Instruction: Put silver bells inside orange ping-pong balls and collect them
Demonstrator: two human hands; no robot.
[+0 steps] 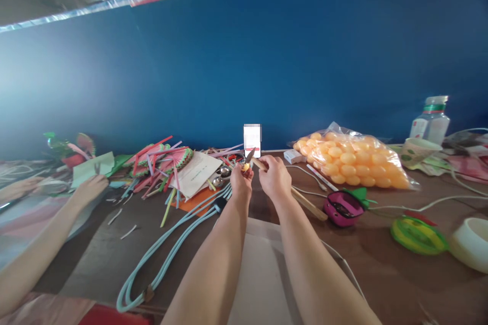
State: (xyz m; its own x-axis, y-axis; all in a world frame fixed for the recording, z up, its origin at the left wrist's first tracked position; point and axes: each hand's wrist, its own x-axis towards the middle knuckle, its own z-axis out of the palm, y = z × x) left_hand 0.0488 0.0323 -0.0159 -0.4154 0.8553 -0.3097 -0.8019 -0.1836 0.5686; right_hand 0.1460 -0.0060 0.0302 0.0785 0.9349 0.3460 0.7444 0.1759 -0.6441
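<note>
My left hand (241, 179) is closed in a pinch on a small yellow-orange ball (246, 166), held above the brown table (385, 274). My right hand (273, 176) is closed round a tool with a long wooden handle (307, 203) that slants down to the right; its thin dark tip (250, 155) rests against the ball. Both forearms reach forward over a sheet of light cardboard (259, 274).
A clear bag of orange balls (353, 160) lies at the right, near a pink fruit-shaped case (343, 208), a yellow-green case (417, 234), a white tape roll (473, 242), a paper cup (417, 151) and a bottle (430, 121). Coloured straws (160, 167) and blue cords (168, 249) lie left. Another person's arm (49, 238) reaches in there.
</note>
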